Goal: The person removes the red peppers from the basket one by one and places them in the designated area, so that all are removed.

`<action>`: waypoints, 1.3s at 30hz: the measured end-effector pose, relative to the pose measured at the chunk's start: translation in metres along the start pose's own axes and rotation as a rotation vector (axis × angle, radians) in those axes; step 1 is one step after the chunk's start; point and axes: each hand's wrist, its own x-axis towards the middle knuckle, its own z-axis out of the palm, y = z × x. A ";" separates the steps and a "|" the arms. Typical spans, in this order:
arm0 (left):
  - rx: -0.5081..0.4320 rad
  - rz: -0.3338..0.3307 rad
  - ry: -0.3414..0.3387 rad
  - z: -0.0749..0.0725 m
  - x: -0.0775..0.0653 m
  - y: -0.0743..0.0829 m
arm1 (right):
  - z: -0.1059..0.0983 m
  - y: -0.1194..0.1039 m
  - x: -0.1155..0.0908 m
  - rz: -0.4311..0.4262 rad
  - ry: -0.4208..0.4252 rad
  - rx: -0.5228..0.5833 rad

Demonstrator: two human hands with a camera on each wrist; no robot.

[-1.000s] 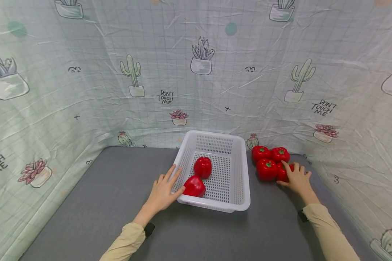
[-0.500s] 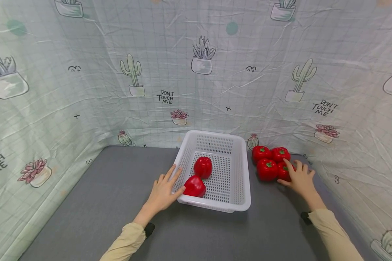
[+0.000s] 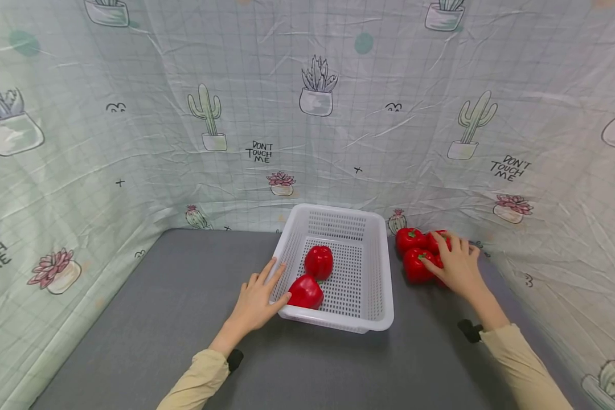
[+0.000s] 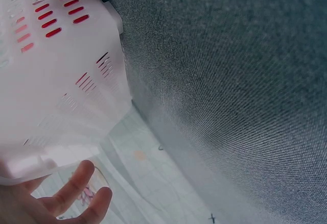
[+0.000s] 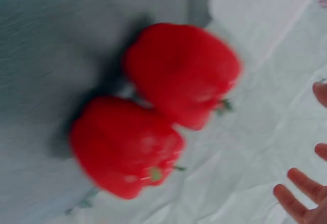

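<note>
A white perforated plastic basket (image 3: 386, 273) stands mid-table with two red bell peppers in it, one nearer the middle (image 3: 319, 263) and one in the near-left corner (image 3: 305, 292). My left hand (image 3: 256, 299) rests on the basket's near-left rim, fingers spread; in the left wrist view its fingers (image 4: 74, 185) reach past the basket wall. To the right of the basket, my right hand (image 3: 460, 265) hovers with spread fingers over a cluster of several red bell peppers (image 3: 417, 267), hiding part of it. Two peppers (image 5: 184, 71) show blurred in the right wrist view, apart from the fingers (image 5: 306, 185).
The grey tabletop (image 3: 174, 296) runs up to a pale sheet (image 3: 246, 62) with a cactus print, which hangs behind and along both sides. The pepper cluster sits close to the sheet at the back right.
My right hand has left the front right pepper and moved up and away from me, over the back right of the cluster. My left hand and the basket keep their place.
</note>
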 end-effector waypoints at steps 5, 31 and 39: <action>-0.006 -0.004 -0.002 0.000 0.000 0.000 | -0.012 -0.020 0.015 -0.002 0.048 0.026; -0.006 -0.019 -0.027 -0.003 0.000 0.001 | -0.003 -0.145 0.094 -0.107 0.076 0.224; -0.007 -0.022 -0.035 -0.003 0.000 0.002 | 0.032 -0.172 0.102 -0.065 -0.067 0.296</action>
